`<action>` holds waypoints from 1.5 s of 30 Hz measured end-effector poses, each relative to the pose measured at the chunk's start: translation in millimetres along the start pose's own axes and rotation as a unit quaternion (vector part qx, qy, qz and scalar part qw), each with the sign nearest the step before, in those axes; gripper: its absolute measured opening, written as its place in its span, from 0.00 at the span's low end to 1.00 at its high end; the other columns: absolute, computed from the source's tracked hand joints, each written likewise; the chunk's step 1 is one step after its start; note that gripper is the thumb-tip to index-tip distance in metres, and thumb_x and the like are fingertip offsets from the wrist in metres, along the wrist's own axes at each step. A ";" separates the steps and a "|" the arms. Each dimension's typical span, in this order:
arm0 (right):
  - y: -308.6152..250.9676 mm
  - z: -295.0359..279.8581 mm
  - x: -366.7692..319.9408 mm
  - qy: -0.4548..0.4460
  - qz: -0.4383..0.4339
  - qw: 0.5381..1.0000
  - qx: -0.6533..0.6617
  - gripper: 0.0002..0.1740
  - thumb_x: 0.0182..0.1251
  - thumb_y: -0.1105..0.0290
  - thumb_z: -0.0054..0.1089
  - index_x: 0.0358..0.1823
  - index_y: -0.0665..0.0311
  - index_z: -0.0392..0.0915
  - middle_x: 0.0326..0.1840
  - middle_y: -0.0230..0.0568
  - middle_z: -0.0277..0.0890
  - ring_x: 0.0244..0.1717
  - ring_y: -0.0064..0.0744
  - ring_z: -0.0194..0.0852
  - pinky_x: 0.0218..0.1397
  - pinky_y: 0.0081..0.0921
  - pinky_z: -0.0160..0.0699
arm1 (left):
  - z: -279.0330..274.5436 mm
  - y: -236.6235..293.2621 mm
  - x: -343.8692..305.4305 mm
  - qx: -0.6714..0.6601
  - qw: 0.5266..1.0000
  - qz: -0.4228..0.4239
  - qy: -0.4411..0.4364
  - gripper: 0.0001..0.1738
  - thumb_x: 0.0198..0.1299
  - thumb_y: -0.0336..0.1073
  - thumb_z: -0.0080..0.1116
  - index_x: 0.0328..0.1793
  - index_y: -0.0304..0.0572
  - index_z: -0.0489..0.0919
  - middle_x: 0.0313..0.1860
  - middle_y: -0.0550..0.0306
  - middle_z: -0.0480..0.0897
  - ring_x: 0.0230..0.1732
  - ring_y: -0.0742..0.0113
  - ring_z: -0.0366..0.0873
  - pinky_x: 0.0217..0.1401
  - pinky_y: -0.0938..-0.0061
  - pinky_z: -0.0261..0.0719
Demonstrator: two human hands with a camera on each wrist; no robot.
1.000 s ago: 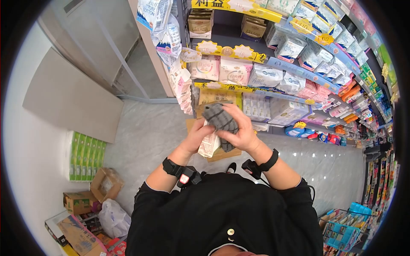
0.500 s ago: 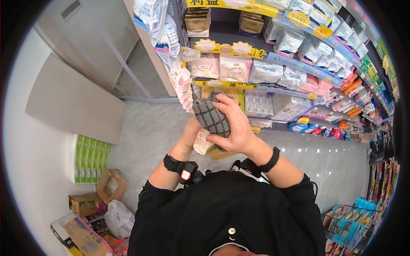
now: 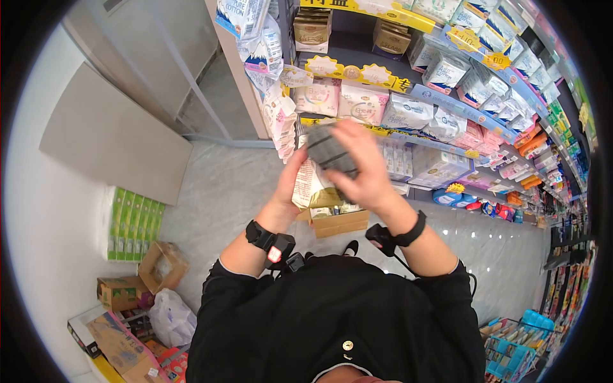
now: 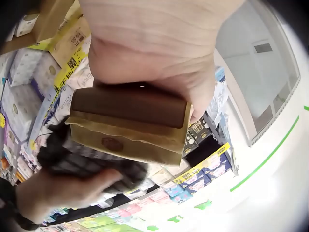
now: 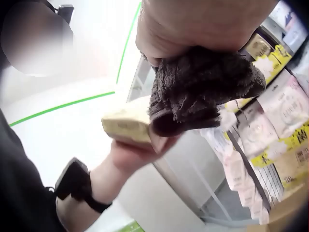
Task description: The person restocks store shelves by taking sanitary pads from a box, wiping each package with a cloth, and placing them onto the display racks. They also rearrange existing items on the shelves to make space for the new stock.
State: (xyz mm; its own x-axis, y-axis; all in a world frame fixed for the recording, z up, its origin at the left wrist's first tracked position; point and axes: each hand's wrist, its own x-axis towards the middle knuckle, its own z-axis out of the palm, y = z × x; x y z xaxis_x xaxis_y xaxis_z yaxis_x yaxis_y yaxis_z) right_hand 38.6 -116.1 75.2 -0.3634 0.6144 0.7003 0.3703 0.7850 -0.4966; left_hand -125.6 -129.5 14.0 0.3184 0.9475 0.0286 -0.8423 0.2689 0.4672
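Observation:
In the head view, my left hand (image 3: pixel 285 190) grips a gold-and-white packet (image 3: pixel 309 186) with small red print on one side. A folded end of the gold packet (image 4: pixel 128 130) faces the left wrist camera. My right hand (image 3: pixel 365 167) holds a bunched grey cloth (image 3: pixel 330 150) with a dark check pattern, over the packet's upper part. In the right wrist view the fuzzy cloth (image 5: pixel 198 92) hangs from the right hand and overlaps the packet (image 5: pixel 126 123). Blur softens the right fingers.
An open cardboard box (image 3: pixel 341 225) with packets inside stands below the hands. Ahead are shelves of packaged goods with yellow price strips (image 3: pixel 357 75). Bagged packs (image 3: pixel 263 48) hang at the shelf's left end. Cartons and a white plastic bag (image 3: pixel 172 317) lie at lower left.
The right hand has moved the cloth left across the packet, then back up and right. The packet has turned and shows more of its gold face. More of the box below shows.

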 end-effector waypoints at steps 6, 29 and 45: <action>-16.2 19.0 -22.0 -0.083 -0.131 0.988 0.011 0.37 0.38 0.71 0.71 0.58 0.58 0.76 0.59 0.46 0.69 0.64 0.56 0.65 0.65 0.46 0.70 | 0.9 22.4 11.2 -0.016 1.000 0.012 0.002 0.28 0.73 0.55 0.33 0.64 0.43 0.71 0.55 0.51 0.79 0.56 0.60 0.78 0.61 0.63 0.76; 33.6 6.1 -56.6 -0.073 -0.122 0.984 -0.109 0.39 0.32 0.82 0.66 0.55 0.47 0.79 0.58 0.47 0.67 0.53 0.52 0.71 0.55 0.41 0.76 | -16.3 -8.0 15.8 -0.093 0.986 0.011 0.139 0.33 0.72 0.59 0.35 0.67 0.40 0.68 0.62 0.50 0.76 0.62 0.56 0.75 0.66 0.59 0.72; 41.1 5.0 -15.6 -0.066 0.140 0.986 0.058 0.32 0.57 0.61 0.68 0.62 0.64 0.71 0.59 0.51 0.70 0.62 0.41 0.68 0.64 0.34 0.68 | -6.6 -23.8 0.7 0.124 0.985 -0.112 0.033 0.24 0.72 0.48 0.43 0.66 0.42 0.69 0.55 0.55 0.79 0.51 0.69 0.80 0.52 0.72 0.81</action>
State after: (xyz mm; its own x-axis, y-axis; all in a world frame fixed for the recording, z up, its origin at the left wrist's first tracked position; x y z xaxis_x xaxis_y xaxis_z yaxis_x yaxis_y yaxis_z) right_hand 55.2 -93.0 41.3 -0.3720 0.8073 0.4580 0.3737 0.5820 -0.7223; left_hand -108.2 -134.1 -2.9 0.4482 0.8808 -0.1526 -0.6197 0.4291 0.6572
